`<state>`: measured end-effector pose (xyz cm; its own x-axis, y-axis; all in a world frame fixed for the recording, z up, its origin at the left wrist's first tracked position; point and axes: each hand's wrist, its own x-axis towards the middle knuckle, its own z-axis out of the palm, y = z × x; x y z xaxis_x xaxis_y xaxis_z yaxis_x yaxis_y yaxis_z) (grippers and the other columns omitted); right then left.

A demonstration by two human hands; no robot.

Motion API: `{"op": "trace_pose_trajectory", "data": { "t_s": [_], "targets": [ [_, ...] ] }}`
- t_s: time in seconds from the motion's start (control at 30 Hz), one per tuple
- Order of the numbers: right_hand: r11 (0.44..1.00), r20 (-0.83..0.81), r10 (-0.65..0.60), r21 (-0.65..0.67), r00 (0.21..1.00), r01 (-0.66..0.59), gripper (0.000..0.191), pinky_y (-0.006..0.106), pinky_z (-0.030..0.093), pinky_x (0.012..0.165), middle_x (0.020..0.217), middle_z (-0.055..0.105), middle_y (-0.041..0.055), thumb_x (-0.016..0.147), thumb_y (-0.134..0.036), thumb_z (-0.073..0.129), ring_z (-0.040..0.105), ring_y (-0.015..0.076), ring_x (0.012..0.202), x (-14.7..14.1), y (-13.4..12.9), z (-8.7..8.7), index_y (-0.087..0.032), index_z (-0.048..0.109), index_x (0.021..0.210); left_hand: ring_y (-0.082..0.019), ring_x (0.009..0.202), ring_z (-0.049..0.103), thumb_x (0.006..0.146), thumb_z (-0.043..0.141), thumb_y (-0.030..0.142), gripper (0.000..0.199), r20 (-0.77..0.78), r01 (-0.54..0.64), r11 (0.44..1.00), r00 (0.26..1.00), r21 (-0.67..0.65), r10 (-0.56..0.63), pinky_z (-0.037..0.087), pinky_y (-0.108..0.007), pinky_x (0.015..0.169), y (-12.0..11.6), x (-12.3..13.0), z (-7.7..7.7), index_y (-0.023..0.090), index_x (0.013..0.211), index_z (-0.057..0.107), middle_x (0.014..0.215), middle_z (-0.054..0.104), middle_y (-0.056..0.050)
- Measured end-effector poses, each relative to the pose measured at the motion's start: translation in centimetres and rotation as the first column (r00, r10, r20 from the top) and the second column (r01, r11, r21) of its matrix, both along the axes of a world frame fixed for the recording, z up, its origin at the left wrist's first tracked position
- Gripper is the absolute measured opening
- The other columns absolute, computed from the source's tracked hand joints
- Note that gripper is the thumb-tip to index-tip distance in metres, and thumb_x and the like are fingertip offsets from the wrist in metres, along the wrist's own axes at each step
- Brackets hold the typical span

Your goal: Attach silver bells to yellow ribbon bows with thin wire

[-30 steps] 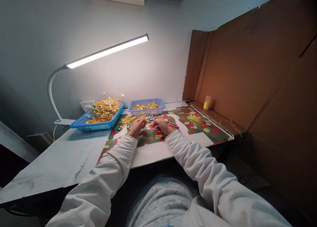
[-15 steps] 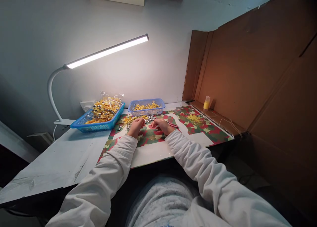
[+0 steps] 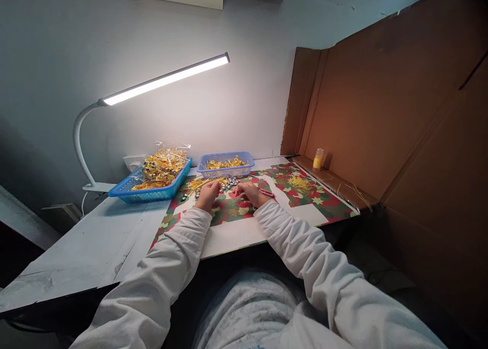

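My left hand [image 3: 208, 195] is closed over the patterned sheet, its fingertips pressed together. Whatever it may hold is too small to make out. To its right, my right hand [image 3: 249, 193] has curled fingers pinched toward the left hand, and any small thing in them cannot be made out. A small gap separates the two hands. Just beyond them lies a pile of small shiny silver beads or bells [image 3: 231, 182]. Yellow cords and pieces [image 3: 190, 188] are spread behind my left hand. A slim pink-red tool [image 3: 267, 192] lies beside my right hand, partly hidden by it.
Behind the hands stands a blue-violet basket [image 3: 225, 173] of gold pieces. A blue basket [image 3: 152, 194] heaped with gold and silver pieces is at left, under a lamp [image 3: 168, 80]. Yellow threads [image 3: 301, 183] and a yellow bottle [image 3: 317, 159] are right, near a cardboard wall [image 3: 381, 100].
My left hand has shifted slightly left, away from the right hand. My right hand has barely moved, its fingers a little more curled.
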<state>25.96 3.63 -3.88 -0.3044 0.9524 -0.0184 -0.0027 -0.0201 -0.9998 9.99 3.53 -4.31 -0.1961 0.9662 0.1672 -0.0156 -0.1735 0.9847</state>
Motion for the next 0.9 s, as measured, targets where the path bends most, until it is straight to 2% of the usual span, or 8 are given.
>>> {"op": "trace_pose_trajectory", "data": {
  "t_s": [0.1, 0.23, 0.33, 0.43, 0.57, 0.7, 0.9],
  "targets": [
    [0.999, 0.030, -0.034, 0.020, 0.999, 0.033, 0.020, 0.023, 0.033, 0.052, 0.068, 0.063, 0.0040, 0.063, -0.023, 0.048, 0.052, 0.0135, 0.068, 0.2, -0.2, 0.2, -0.018, 0.054, 0.044, -0.006, 0.043, 0.031, 0.058, 0.049, 0.021, 0.016, 0.024, 0.014, 1.000, 1.000, 0.004, -0.014, 0.024, -0.018, 0.043, 0.0, 0.0, 0.0, 0.019, 0.044, 0.040, 0.043, 0.036, 0.006],
    [0.970, 0.068, -0.035, 0.241, 0.997, 0.018, 0.023, 0.025, 0.040, 0.062, 0.061, 0.059, 0.0018, 0.065, -0.022, 0.047, 0.052, 0.0139, 0.068, 0.5, 0.1, 0.2, -0.019, 0.056, 0.044, -0.006, 0.041, 0.030, 0.057, 0.048, 0.020, 0.017, 0.073, 0.044, 0.999, 0.996, -0.004, -0.043, 0.026, -0.018, 0.042, 0.1, -0.1, 0.1, 0.020, 0.044, 0.036, 0.041, 0.032, 0.006],
    [0.911, 0.106, -0.106, 0.409, 0.989, 0.054, 0.022, 0.026, 0.041, 0.068, 0.061, 0.058, 0.0008, 0.066, -0.022, 0.048, 0.053, 0.0145, 0.069, 0.5, 0.6, -0.2, -0.019, 0.056, 0.045, -0.005, 0.039, 0.028, 0.056, 0.048, 0.020, 0.017, 0.111, 0.071, 0.997, 0.991, -0.020, -0.069, 0.026, -0.017, 0.040, 0.2, -0.2, 0.1, 0.021, 0.047, 0.034, 0.042, 0.028, 0.008],
    [0.837, 0.148, -0.198, 0.540, 0.969, 0.089, 0.021, 0.026, 0.042, 0.068, 0.066, 0.058, 0.0009, 0.067, -0.020, 0.050, 0.054, 0.0147, 0.070, 0.5, 0.9, -0.6, -0.019, 0.055, 0.046, -0.004, 0.037, 0.024, 0.056, 0.050, 0.020, 0.021, 0.137, 0.098, 0.995, 0.986, -0.037, -0.092, 0.021, -0.016, 0.038, 0.2, -0.3, 0.1, 0.021, 0.049, 0.030, 0.043, 0.024, 0.010],
    [0.731, 0.215, -0.291, 0.678, 0.932, 0.072, 0.019, 0.029, 0.042, 0.076, 0.072, 0.059, 0.0015, 0.070, -0.018, 0.053, 0.054, 0.0163, 0.077, 0.7, 0.7, -0.8, -0.019, 0.058, 0.052, -0.003, 0.036, 0.020, 0.056, 0.051, 0.022, 0.024, 0.149, 0.124, 0.991, 0.982, -0.057, -0.115, 0.015, -0.016, 0.036, 0.2, -0.4, 0.1, 0.022, 0.051, 0.028, 0.043, 0.023, 0.011],
    [0.652, 0.251, -0.360, 0.757, 0.899, 0.050, 0.020, 0.030, 0.040, 0.081, 0.077, 0.060, 0.0026, 0.074, -0.017, 0.053, 0.053, 0.0174, 0.082, 0.9, 0.3, -0.5, -0.020, 0.061, 0.056, -0.003, 0.035, 0.020, 0.056, 0.051, 0.023, 0.023, 0.143, 0.133, 0.989, 0.982, -0.069, -0.122, 0.014, -0.016, 0.036, 0.2, -0.5, 0.1, 0.022, 0.051, 0.028, 0.042, 0.023, 0.011],
    [0.601, 0.275, -0.418, 0.798, 0.866, 0.036, 0.021, 0.030, 0.039, 0.081, 0.076, 0.059, 0.0029, 0.075, -0.015, 0.053, 0.049, 0.0173, 0.079, 0.9, 0.2, -0.3, -0.020, 0.060, 0.055, -0.002, 0.035, 0.019, 0.057, 0.053, 0.023, 0.024, 0.116, 0.121, 0.990, 0.987, -0.074, -0.112, 0.013, -0.016, 0.037, 0.1, -0.4, 0.3, 0.022, 0.051, 0.030, 0.042, 0.023, 0.011]
  ]
}}
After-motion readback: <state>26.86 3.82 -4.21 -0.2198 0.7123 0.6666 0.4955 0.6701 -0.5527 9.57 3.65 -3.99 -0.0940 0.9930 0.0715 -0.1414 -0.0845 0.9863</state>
